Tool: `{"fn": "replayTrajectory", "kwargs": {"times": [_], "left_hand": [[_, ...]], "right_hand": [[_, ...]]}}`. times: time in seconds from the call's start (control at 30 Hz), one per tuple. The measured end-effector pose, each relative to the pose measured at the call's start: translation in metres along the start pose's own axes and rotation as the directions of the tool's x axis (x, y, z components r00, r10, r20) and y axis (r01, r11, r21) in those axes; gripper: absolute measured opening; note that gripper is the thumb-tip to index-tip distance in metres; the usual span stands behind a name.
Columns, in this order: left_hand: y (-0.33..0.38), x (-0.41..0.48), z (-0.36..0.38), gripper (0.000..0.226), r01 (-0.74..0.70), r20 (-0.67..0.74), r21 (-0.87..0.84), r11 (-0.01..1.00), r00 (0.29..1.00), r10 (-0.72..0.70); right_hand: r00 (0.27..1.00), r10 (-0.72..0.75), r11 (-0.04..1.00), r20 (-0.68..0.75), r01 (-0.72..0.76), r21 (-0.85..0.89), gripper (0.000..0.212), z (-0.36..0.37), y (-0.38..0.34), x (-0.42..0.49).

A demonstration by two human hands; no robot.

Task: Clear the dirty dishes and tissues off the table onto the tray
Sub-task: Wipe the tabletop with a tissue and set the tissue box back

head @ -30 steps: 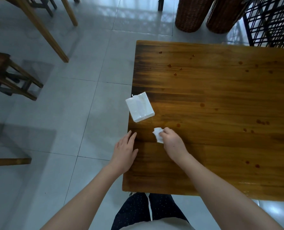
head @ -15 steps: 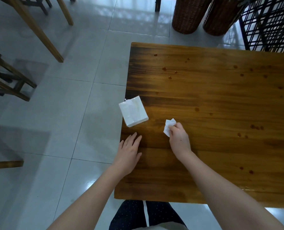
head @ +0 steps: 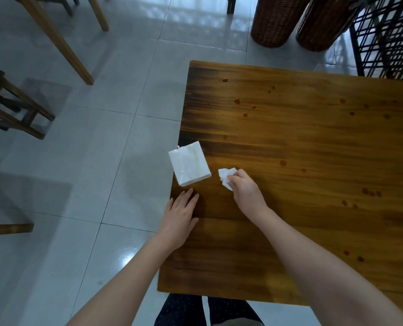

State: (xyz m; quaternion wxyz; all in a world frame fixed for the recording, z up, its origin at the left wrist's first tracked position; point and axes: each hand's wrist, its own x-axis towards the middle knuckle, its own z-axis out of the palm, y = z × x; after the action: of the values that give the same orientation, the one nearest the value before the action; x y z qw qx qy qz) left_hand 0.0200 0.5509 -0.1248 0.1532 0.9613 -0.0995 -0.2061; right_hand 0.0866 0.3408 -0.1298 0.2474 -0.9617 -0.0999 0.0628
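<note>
Right hand: fingers curled, pinching a crumpled tissue against the table top; its forearm comes in from 5 o'clock.
Crumpled tissue: white, poking out past the fingertips at 10 o'clock of the right hand, lying on the wood near the table's left edge.
Left hand: palm down, fingers straight and close together, holding nothing; it rests on the table's left edge at 8 o'clock of the right hand.
Tissue pack: white, in clear wrap, lying flat at 12 o'clock of the left hand and 9 o'clock of the crumpled tissue, near both but touching neither; its left corner hangs over the table edge.
Table: brown varnished wood.
Drops: dark spots scattered over the wood from 12 to 4 o'clock of the right hand.
Clothing: dark dotted fabric at 6 o'clock, below the near edge.
Floor: glossy grey tiles at 9 o'clock of the table.
Stool: wooden, far out at 9 o'clock.
Wicker baskets: two, past the far edge at 12 o'clock.
Lattice rack: black, at 1 o'clock.
</note>
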Motion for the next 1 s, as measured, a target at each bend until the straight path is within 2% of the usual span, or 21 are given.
{"fn": "replayTrajectory", "kwargs": {"times": [0.17,0.3,0.43,0.6,0.8,1.0], "left_hand": [[0.001,0.007,0.003,0.068,-0.047,0.023,0.008,0.999,0.999,0.046],[0.001,0.017,0.002,0.075,-0.083,0.046,-0.029,0.996,0.995,0.084],[-0.009,0.023,-0.004,0.077,-0.114,0.080,-0.058,0.992,0.990,0.119],[-0.017,0.035,-0.011,0.067,-0.138,0.105,-0.046,0.989,0.984,0.142],[-0.011,0.042,-0.014,0.067,-0.110,0.093,-0.065,0.992,0.989,0.115],[-0.013,0.044,-0.013,0.067,-0.101,0.089,-0.045,0.994,0.991,0.104]], "right_hand": [[0.986,0.119,0.992,-0.119,-0.124,-0.033,0.020,-0.012,0.012,0.021],[0.981,0.143,0.989,-0.132,-0.145,-0.008,0.018,-0.012,0.008,0.022],[0.992,0.097,0.995,-0.082,-0.098,-0.015,0.018,-0.007,0.003,0.011],[1.000,0.025,0.999,-0.008,-0.025,-0.021,0.021,-0.005,0.005,0.020],[0.997,0.040,0.999,-0.058,-0.038,0.035,0.012,-0.006,0.008,0.056],[0.998,0.030,1.000,-0.052,-0.030,-0.006,0.016,-0.005,0.012,0.092]]}}
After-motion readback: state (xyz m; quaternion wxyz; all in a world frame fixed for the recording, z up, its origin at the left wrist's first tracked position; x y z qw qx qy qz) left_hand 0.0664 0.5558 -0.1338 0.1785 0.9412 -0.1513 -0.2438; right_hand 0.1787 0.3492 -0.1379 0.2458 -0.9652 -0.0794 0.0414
